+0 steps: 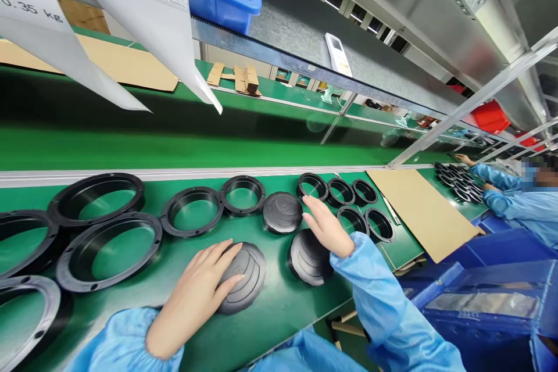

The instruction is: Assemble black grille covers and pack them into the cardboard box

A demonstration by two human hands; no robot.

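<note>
L grip [192,302] lies fingers apart, not clamped, on a black domed plastic cap [249,279] at the near edge; R grip [326,226], also apart, hangs betw. 2 other caps [309,257], nearer them than L; 11 black flanged rings [192,193] lie around them on green conveyor surface [279,331].

counted 3 black domed caps [282,212] and 11 black rings [64,256] left of the cardboard sheet [421,215]: 4 big, 2 medium, 5 small. also 1 left hand [194,296], 1 right hand [326,226] on that side, 1 coworker [518,200] past it
</note>
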